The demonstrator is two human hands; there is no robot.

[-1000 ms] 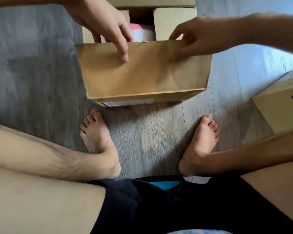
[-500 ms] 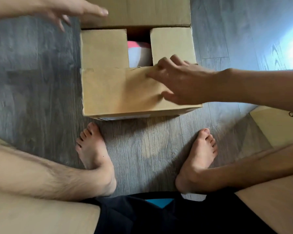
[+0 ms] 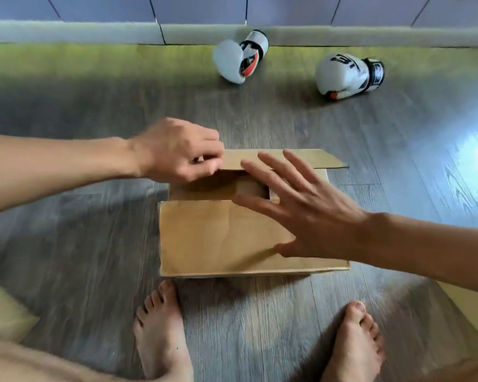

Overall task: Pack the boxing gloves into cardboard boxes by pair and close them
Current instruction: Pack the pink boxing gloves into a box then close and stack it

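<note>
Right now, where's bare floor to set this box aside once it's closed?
Bare floor: left of the cardboard box, past the left hand, and the strip between box and both gloves. Crowded: near the feet and the second box at right.

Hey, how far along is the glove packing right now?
Done: the near flap of the brown cardboard box lies flat. In hand: the left hand pinches the far flap; the right hand hovers open. Left: closing it, then boxing the two white boxing gloves by the wall.
</note>
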